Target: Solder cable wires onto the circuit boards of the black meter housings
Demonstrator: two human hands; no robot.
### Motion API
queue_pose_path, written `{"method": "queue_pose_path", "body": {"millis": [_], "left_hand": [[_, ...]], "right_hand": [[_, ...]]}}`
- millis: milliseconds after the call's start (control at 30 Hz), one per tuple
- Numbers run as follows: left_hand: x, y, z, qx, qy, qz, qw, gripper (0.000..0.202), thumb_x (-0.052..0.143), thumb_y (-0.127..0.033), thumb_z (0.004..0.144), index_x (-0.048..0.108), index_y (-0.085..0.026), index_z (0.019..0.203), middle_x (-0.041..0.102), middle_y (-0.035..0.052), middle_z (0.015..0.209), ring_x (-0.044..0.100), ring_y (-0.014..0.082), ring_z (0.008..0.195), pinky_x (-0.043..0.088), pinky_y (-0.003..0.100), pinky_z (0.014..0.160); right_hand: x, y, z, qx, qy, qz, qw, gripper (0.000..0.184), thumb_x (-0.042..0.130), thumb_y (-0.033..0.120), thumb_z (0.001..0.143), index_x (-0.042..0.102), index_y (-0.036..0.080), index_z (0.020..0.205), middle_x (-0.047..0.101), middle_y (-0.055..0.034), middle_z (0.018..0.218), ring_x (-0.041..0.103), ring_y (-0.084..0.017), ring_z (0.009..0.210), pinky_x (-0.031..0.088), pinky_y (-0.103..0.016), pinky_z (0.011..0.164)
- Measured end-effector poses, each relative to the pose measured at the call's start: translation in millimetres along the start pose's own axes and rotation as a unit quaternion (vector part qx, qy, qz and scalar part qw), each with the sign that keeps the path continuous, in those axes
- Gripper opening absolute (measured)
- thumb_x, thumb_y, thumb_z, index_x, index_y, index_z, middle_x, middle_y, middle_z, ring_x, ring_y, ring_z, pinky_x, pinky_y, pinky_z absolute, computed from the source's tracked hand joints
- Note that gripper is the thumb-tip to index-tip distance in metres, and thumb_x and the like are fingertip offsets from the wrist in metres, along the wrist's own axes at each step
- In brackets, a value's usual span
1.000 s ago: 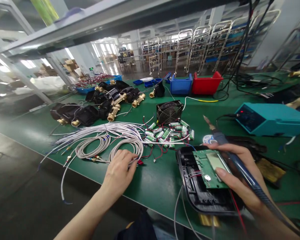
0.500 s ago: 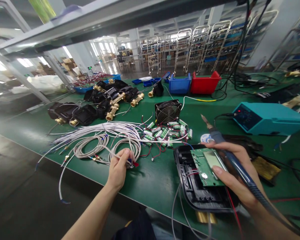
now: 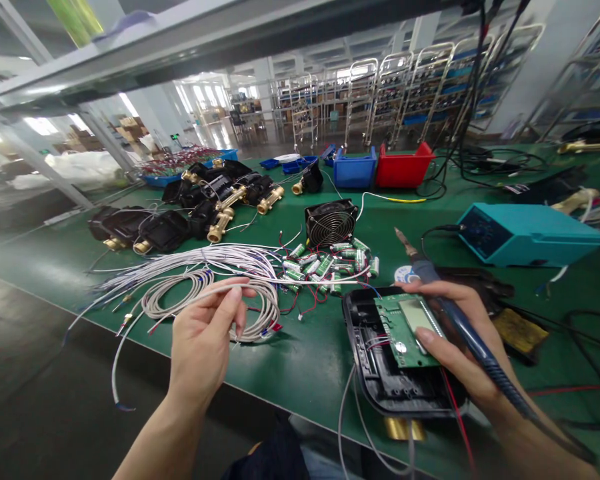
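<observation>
My left hand (image 3: 207, 333) pinches a strand of the right-hand grey cable coil (image 3: 267, 310) between thumb and fingers. Beside it lies a second grey cable coil (image 3: 155, 300), with a bundle of white cables (image 3: 220, 257) behind. My right hand (image 3: 460, 340) is closed round a soldering iron (image 3: 463, 327), its tip pointing up and away. The thumb of that hand also presses a green circuit board (image 3: 393, 333) with a small display against an open black housing (image 3: 375, 393). A brass fitting (image 3: 403, 429) shows under the housing. Red and grey wires hang from it.
Green-wrapped batteries (image 3: 325, 267) lie before a black fan (image 3: 331, 223). A teal soldering station (image 3: 530, 233) stands right, near a yellow sponge (image 3: 520, 330). Behind are a blue bin (image 3: 355, 170), a red bin (image 3: 404, 167) and several black units with brass fittings (image 3: 220, 223).
My left hand has moved left and slightly up from the coil's front edge, and now grips a strand at its upper left. My right hand still holds the iron and board.
</observation>
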State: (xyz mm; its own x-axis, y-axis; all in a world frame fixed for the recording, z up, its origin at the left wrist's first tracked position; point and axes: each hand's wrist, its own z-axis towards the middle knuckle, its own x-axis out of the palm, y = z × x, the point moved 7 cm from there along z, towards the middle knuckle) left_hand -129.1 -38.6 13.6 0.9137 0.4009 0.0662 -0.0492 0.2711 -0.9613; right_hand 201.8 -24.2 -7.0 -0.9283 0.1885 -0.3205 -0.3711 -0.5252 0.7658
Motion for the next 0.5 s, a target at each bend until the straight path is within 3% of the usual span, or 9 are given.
{"method": "queue_pose_path", "body": {"millis": [67,167,233,300,400,500], "left_hand": [[2.0,-9.9,-7.5,0.057,0.014,0.004,0.998,0.011,0.073,-0.025,0.083,0.078,-0.022,0.092,0.070,0.0028,0.086,0.049,0.0084,0.049,0.038,0.022,0.041],[12.0,-26.1,-29.3,0.175,0.077,0.079,0.978,0.021,0.070,-0.016,0.086,0.080,-0.032,0.096,0.072,0.0019,0.098,0.060,0.0117,0.056,0.047,0.024,0.044],[25.0,-31.0,-48.8,0.233,0.148,0.131,0.952,0.028,0.070,-0.012,0.086,0.079,-0.035,0.100,0.075,0.0021,0.100,0.070,0.0176,0.071,0.056,0.026,0.053],[39.7,-26.3,-68.8,0.250,0.235,0.136,0.929,0.034,0.070,-0.009,0.084,0.076,-0.035,0.106,0.079,0.0019,0.094,0.075,0.0214,0.080,0.062,0.029,0.064],[56.0,-0.3,-93.1,0.196,0.327,0.099,0.919,0.037,0.068,-0.007,0.085,0.072,-0.035,0.109,0.079,0.0002,0.082,0.075,0.0182,0.066,0.062,0.024,0.060],[64.6,45.2,-109.3,0.046,0.367,0.085,0.925,0.022,0.065,-0.018,0.090,0.070,-0.030,0.108,0.075,-0.0001,0.073,0.063,0.0112,0.045,0.049,0.018,0.041]], "right_hand": [[0.6,-1.8,-0.6,0.006,0.006,0.005,1.000,0.037,0.067,0.036,0.085,0.059,0.030,0.120,0.068,-0.0059,0.121,0.065,-0.029,0.114,0.053,-0.042,0.096],[1.0,-1.2,-1.6,0.002,0.009,0.015,1.000,0.037,0.066,0.036,0.086,0.058,0.030,0.122,0.067,-0.0060,0.122,0.064,-0.028,0.115,0.052,-0.042,0.097],[2.0,1.0,-1.9,-0.001,0.017,0.024,1.000,0.037,0.065,0.037,0.087,0.057,0.030,0.122,0.066,-0.0064,0.123,0.063,-0.028,0.116,0.051,-0.042,0.097],[3.2,3.4,-2.0,0.003,0.030,0.035,0.999,0.037,0.064,0.036,0.088,0.055,0.031,0.123,0.065,-0.0064,0.125,0.063,-0.027,0.116,0.051,-0.040,0.095],[3.2,6.2,-2.1,0.005,0.039,0.039,0.998,0.036,0.062,0.034,0.088,0.054,0.032,0.123,0.063,-0.0053,0.124,0.062,-0.026,0.115,0.051,-0.039,0.095],[3.8,5.5,-3.2,0.011,0.046,0.042,0.998,0.037,0.063,0.033,0.088,0.053,0.032,0.124,0.061,-0.0053,0.124,0.060,-0.026,0.117,0.049,-0.041,0.097]]}}
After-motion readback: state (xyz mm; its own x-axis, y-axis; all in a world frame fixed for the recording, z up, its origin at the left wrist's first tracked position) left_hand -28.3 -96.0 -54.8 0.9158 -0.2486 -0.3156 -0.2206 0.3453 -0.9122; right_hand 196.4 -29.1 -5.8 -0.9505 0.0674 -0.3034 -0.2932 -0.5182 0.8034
